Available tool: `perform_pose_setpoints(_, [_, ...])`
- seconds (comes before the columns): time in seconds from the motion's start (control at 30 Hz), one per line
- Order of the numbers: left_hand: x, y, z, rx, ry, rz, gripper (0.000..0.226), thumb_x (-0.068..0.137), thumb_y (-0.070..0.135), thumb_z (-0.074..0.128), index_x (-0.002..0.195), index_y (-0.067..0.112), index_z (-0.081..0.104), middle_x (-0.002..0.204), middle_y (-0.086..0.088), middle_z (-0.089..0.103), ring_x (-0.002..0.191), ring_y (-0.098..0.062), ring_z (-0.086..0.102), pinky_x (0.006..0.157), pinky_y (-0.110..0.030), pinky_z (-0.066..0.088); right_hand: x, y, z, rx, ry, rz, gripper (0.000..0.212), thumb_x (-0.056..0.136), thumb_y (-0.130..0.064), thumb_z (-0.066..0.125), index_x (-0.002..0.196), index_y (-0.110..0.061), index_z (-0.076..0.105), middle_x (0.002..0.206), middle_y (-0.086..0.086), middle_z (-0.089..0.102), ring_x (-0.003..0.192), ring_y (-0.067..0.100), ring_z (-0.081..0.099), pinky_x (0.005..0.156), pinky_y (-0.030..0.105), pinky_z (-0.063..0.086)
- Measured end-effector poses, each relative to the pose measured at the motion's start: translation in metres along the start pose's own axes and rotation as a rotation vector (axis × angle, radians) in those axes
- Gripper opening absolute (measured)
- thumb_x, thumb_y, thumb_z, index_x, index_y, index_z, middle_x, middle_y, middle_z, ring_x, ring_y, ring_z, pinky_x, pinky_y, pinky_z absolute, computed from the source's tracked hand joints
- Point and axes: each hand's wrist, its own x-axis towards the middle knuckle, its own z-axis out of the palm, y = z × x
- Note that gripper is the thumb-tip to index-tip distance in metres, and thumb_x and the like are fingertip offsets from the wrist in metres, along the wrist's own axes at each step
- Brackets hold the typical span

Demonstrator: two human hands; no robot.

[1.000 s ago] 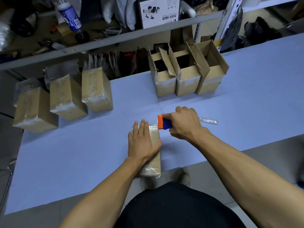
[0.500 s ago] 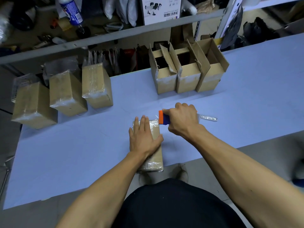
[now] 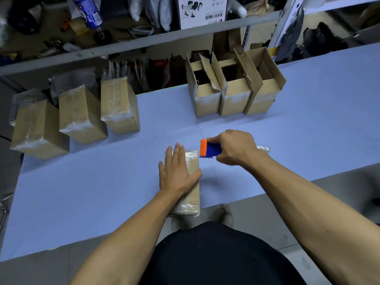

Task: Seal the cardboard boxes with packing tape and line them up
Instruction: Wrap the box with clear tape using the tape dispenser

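Smooth blue tabletop (image 3: 308, 124) under me: my left hand (image 3: 177, 171) presses flat, fingers straight, on a tape-glossed cardboard box (image 3: 190, 194) while my right hand (image 3: 233, 148) grips the blue-orange plastic dispenser (image 3: 208, 149) just right of it.

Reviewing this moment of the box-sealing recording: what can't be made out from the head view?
- Blue-and-orange tape dispenser: its roll and rear are hidden by the gripping right hand.
- Brown cardboard box under the flat left hand: the top seam of the box is covered by hand and forearm.
- Three open cardboard boxes: interiors too dark to see contents.
- Crumpled clear strip: partly behind the right wrist.
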Motion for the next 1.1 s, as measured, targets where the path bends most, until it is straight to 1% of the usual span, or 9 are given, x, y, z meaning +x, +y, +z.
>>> perform_pose_setpoints(0.37, [0.001, 0.006, 0.004, 0.008, 0.031, -0.011, 0.090, 0.086, 0.063, 0.036, 0.156, 0.015, 0.008, 0.166, 0.003, 0.002, 0.151, -0.021, -0.012, 0.119, -0.052, 0.005, 0.007, -0.038, -0.007, -0.231, 0.085, 0.007, 0.039, 0.081, -0.028, 0.067, 0.119, -0.030, 0.063, 0.110, 0.008, 0.058, 0.103, 0.031, 0.056, 0.077, 0.036, 0.030])
perform_pose_setpoints(0.47, [0.004, 0.008, 0.001, -0.006, 0.033, -0.026, 0.090, 0.083, 0.062, 0.035, 0.155, 0.013, 0.012, 0.164, 0.002, 0.009, 0.151, -0.023, -0.008, 0.119, -0.053, 0.009, 0.005, -0.042, -0.004, -0.231, 0.127, 0.018, 0.031, 0.080, -0.025, 0.067, 0.111, -0.027, 0.062, 0.106, 0.007, 0.055, 0.098, 0.030, 0.055, 0.075, 0.036, 0.028])
perform_pose_setpoints(0.6, [-0.010, 0.019, 0.005, 0.013, 0.076, 0.068, 0.077, 0.083, 0.053, 0.044, 0.147, 0.015, 0.025, 0.157, 0.001, 0.028, 0.151, -0.024, 0.006, 0.114, -0.049, 0.020, 0.000, -0.037, 0.029, -0.213, 0.105, 0.069, 0.035, 0.083, -0.020, 0.063, 0.117, -0.023, 0.057, 0.109, 0.008, 0.055, 0.098, 0.030, 0.058, 0.073, 0.036, 0.029])
perform_pose_setpoints(0.67, [-0.018, 0.021, 0.008, 0.023, 0.080, 0.075, 0.081, 0.084, 0.055, 0.045, 0.151, 0.016, 0.021, 0.160, 0.004, 0.022, 0.151, -0.021, 0.004, 0.115, -0.049, 0.021, 0.000, -0.029, 0.047, -0.134, 0.104, 0.108, 0.038, 0.086, -0.024, 0.063, 0.122, -0.024, 0.054, 0.110, 0.009, 0.055, 0.099, 0.031, 0.059, 0.071, 0.035, 0.031])
perform_pose_setpoints(0.8, [-0.014, 0.014, 0.010, 0.045, -0.016, 0.070, 0.093, 0.089, 0.064, 0.044, 0.157, 0.016, 0.003, 0.166, 0.004, -0.003, 0.151, -0.020, -0.014, 0.119, -0.052, 0.002, 0.004, -0.013, 0.056, -0.071, 0.103, 0.136, 0.057, 0.088, -0.041, 0.065, 0.139, -0.030, 0.041, 0.115, 0.012, 0.054, 0.104, 0.035, 0.056, 0.078, 0.038, 0.039])
perform_pose_setpoints(0.9, [-0.010, 0.002, 0.004, -0.168, 0.042, 0.084, 0.086, 0.094, 0.055, 0.050, 0.158, 0.017, 0.005, 0.166, 0.001, -0.005, 0.151, -0.018, -0.013, 0.121, -0.042, -0.001, 0.005, -0.012, 0.061, 0.038, 0.049, 0.146, 0.063, 0.093, -0.035, 0.053, 0.151, -0.027, 0.029, 0.120, 0.017, 0.049, 0.108, 0.038, 0.051, 0.083, 0.039, 0.038])
perform_pose_setpoints(0.97, [-0.011, -0.006, -0.001, -0.385, 0.112, 0.027, 0.078, 0.096, 0.035, 0.059, 0.156, 0.014, 0.016, 0.165, -0.002, 0.006, 0.152, -0.017, -0.001, 0.122, -0.028, 0.004, 0.005, -0.011, 0.075, 0.139, -0.026, 0.146, 0.067, 0.096, -0.034, 0.049, 0.156, -0.026, 0.018, 0.125, 0.021, 0.049, 0.111, 0.039, 0.050, 0.085, 0.038, 0.039])
perform_pose_setpoints(1.03, [-0.010, -0.009, -0.008, -0.535, 0.146, -0.091, 0.072, 0.094, 0.026, 0.063, 0.154, 0.014, 0.024, 0.163, -0.001, 0.019, 0.149, -0.015, 0.017, 0.113, -0.014, 0.011, 0.004, -0.009, 0.088, 0.229, -0.081, 0.135, 0.076, 0.095, -0.024, 0.053, 0.158, -0.023, 0.010, 0.122, 0.021, 0.053, 0.103, 0.037, 0.054, 0.075, 0.036, 0.039])
perform_pose_setpoints(1.1, [-0.008, -0.011, -0.011, -0.631, 0.148, -0.196, 0.073, 0.091, 0.028, 0.068, 0.152, 0.016, 0.031, 0.157, -0.001, 0.032, 0.142, -0.016, 0.033, 0.111, -0.019, 0.024, 0.002, -0.010, 0.099, 0.348, -0.120, 0.127, 0.081, 0.091, -0.010, 0.056, 0.158, -0.019, 0.011, 0.117, 0.018, 0.057, 0.095, 0.033, 0.056, 0.068, 0.031, 0.033])
